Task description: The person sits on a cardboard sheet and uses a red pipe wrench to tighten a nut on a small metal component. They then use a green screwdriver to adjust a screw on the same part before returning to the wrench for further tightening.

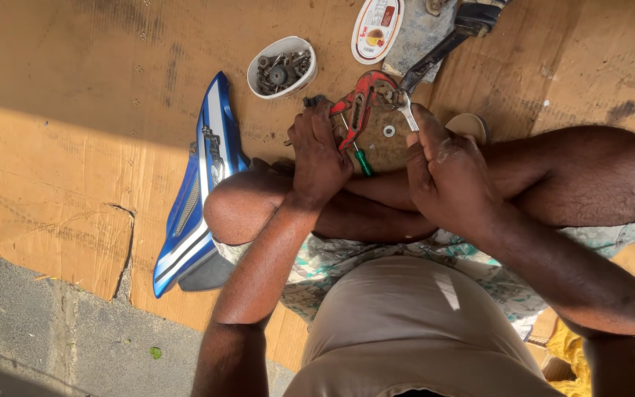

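I sit cross-legged on brown cardboard (75,110). My left hand (317,151) grips a red metal part (358,106) and holds it down on the cardboard in front of my knees. A green-handled screwdriver (361,162) pokes out beside that hand. My right hand (442,173) is closed around a silver spanner (406,106), whose open jaw sits at the top end of the red part. A small washer (389,131) lies loose between the two hands.
A white tub (282,68) with several bolts and nuts stands beyond the left hand. A blue and white motorcycle side panel (200,191) lies at my left knee. An oval lid (376,29) and a black lever (450,40) lie farther out. Concrete floor (31,331) borders the cardboard.
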